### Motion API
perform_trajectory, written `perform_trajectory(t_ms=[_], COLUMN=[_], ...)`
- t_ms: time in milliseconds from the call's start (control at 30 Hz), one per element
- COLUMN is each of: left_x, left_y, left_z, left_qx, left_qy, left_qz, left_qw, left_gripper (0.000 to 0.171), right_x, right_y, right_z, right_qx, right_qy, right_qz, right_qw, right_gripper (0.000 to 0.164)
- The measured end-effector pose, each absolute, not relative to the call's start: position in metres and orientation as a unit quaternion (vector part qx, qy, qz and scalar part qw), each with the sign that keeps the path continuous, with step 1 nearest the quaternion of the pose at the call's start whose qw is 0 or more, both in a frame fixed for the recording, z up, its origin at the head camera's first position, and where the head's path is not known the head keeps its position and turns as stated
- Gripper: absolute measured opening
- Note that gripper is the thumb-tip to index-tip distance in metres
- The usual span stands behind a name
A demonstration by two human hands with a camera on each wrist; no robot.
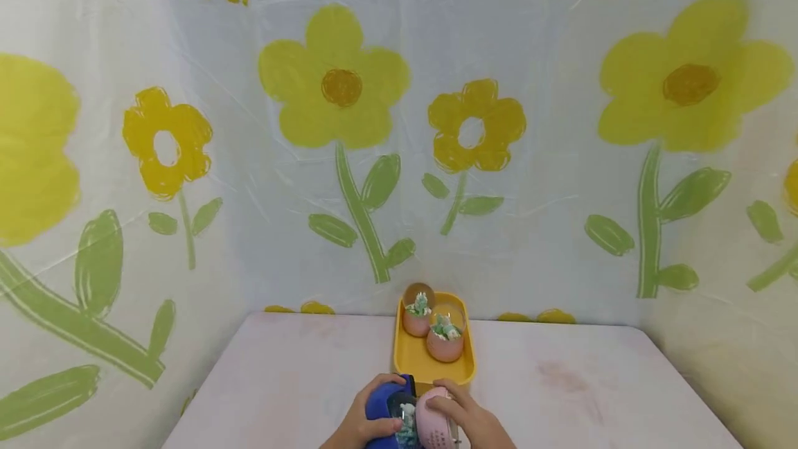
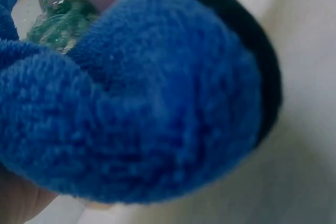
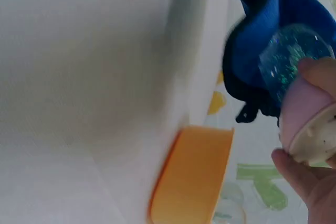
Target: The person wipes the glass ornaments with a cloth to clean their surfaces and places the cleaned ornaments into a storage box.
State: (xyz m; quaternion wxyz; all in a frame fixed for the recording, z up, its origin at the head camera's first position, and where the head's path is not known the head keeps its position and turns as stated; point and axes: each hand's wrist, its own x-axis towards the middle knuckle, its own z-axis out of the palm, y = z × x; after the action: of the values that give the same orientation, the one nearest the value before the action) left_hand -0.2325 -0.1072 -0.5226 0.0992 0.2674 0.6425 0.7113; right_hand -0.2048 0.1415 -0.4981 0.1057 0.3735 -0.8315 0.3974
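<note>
In my right hand (image 1: 476, 425) I grip a snow globe (image 1: 433, 421) by its pink base, tipped so the clear dome faces left. Green and white figures show inside the dome. My left hand (image 1: 357, 425) holds a blue fuzzy cloth (image 1: 379, 409) with a dark border, folded around the dome. The left wrist view is mostly filled by the cloth (image 2: 157, 108), with part of the glittery dome (image 2: 58, 22) behind it. From the right wrist, the pale underside of the base (image 3: 317, 132) shows between the fingers.
A yellow tray (image 1: 414, 366) stands just beyond my hands, toward the back of the pale table (image 1: 299, 366). Two more pink-based snow globes, one at the back left (image 1: 417, 322) and one nearer (image 1: 445, 345), stand in it. A flower-printed curtain (image 1: 555, 241) hangs behind.
</note>
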Motion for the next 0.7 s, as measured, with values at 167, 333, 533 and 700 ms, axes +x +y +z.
perform_trajectory(t_ms=[167, 333, 533, 700], left_x=[-0.237, -0.237, -0.232, -0.228], left_y=[-0.103, -0.104, -0.104, -0.100], left_z=[-0.518, -0.513, -0.515, -0.515], left_qx=[0.272, 0.222, 0.201, 0.200], left_qy=[0.652, 0.651, 0.678, 0.676], left_qz=[0.703, 0.720, 0.706, 0.707], left_qw=[0.081, 0.089, 0.050, 0.046], left_gripper=[0.052, 0.053, 0.051, 0.051], right_x=[-0.213, -0.215, -0.215, -0.216], right_y=[0.137, 0.124, 0.110, 0.109], right_z=[-0.490, -0.482, -0.495, -0.510], right_qx=[0.365, 0.321, 0.391, 0.370], right_qy=[-0.860, -0.899, -0.853, -0.871], right_qz=[0.322, 0.217, 0.126, 0.164], right_qw=[0.152, 0.202, 0.320, 0.277], right_gripper=[0.068, 0.072, 0.081, 0.091])
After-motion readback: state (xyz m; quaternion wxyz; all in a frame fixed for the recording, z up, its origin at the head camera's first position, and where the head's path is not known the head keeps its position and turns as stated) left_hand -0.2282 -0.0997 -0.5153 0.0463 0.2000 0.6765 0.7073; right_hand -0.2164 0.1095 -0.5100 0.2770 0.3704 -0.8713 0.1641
